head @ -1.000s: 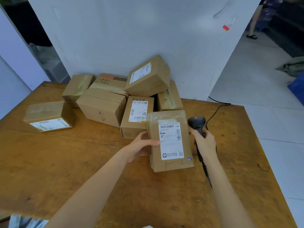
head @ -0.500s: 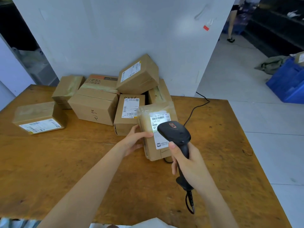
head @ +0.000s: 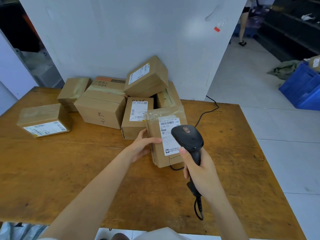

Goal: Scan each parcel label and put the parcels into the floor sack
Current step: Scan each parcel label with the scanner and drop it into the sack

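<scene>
Head view: the left hand (head: 142,146) reaches forward across the table (head: 69,170) and grips the left edge of a parcel (head: 161,158), thumb laid on its top face beside the label (head: 168,123). The parcel rests on the table just in front of the pile of parcels (head: 103,108) stacked against the wall (head: 121,35). The right hand (head: 200,172) is curled round the handle of a black scanner (head: 188,138), whose head hangs over the label and hides part of it. Its cable (head: 210,108) trails back over the table edge. On the floor at far right stands a blue crate (head: 303,90); its contents cannot be made out.
</scene>
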{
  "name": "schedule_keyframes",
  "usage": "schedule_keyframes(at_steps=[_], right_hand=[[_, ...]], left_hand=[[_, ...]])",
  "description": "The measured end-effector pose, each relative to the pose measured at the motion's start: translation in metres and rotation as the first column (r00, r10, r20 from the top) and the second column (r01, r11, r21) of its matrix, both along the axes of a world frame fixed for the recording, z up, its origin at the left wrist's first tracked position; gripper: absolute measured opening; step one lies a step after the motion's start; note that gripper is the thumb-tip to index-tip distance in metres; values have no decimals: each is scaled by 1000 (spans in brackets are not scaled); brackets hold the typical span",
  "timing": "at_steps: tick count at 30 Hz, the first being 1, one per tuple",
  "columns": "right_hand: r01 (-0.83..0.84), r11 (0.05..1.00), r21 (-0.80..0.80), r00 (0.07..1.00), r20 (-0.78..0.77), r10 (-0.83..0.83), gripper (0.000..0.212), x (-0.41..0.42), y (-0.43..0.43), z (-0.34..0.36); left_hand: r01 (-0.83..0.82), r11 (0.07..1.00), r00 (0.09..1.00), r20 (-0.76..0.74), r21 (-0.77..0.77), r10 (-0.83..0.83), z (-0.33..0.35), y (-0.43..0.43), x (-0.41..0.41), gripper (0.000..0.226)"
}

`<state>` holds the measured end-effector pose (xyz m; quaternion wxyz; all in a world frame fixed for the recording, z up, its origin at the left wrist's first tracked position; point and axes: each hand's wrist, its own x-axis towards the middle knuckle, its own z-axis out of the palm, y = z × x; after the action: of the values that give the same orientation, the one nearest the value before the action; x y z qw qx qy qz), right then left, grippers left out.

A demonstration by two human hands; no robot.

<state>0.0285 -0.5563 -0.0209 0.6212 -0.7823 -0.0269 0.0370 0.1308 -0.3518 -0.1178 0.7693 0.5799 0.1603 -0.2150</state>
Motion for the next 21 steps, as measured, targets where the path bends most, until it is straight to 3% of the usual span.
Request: schedule_keyframes(at_steps=[4, 7, 10, 12, 21], right_hand=[[202, 978, -60, 978, -35, -204, 30, 30, -19, -27], [305, 923, -235, 939, -88, -333, 32, 63, -33, -58], [224, 797, -561, 914, -164, -372, 44, 88, -42, -95], [146, 717, -682, 911, -189, -366, 59, 98, -42, -115], [7, 553, -833, 921, -210, -329, 76, 99, -24, -154]], left_hand=[[-38, 999, 999, 3, 8, 38, 1, 8, -5, 124], [-68, 998, 998, 2, 12, 68, 1, 17, -9, 123], [-81, 997, 997, -1, 13, 81, 3, 25, -13, 121], [-81, 997, 997, 1, 17, 81, 5, 30, -17, 118], [-116, 993, 993, 5, 17, 116, 9, 50, -33, 109]])
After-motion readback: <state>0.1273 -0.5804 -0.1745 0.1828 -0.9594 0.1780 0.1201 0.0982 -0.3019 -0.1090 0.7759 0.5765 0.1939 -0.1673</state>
